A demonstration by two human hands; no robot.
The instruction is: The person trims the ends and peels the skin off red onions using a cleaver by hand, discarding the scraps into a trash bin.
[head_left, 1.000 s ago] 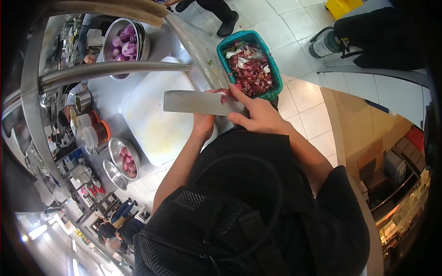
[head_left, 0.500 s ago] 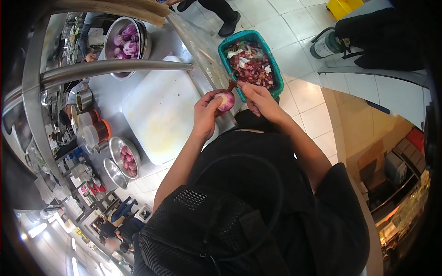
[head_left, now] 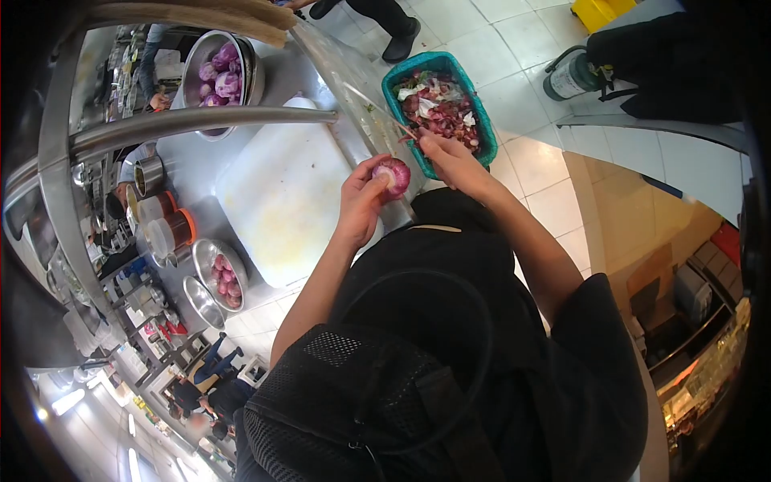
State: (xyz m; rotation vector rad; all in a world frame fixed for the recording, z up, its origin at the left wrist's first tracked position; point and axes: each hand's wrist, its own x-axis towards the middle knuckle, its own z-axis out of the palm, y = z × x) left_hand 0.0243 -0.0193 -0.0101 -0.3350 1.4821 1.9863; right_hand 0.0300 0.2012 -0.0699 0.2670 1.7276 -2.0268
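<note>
Head view | my left grip (head_left: 361, 199) is closed around the onion (head_left: 393, 177), beside the white board (head_left: 277, 189) | right grip (head_left: 451, 161) curled by the teal bin (head_left: 484, 116) (whether it holds anything, I can't tell) | risk: a slackened thumb could let the onion fall

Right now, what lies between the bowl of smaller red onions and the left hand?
The head view shows a strip of steel counter, then the white cutting board, before the left hand.
</note>
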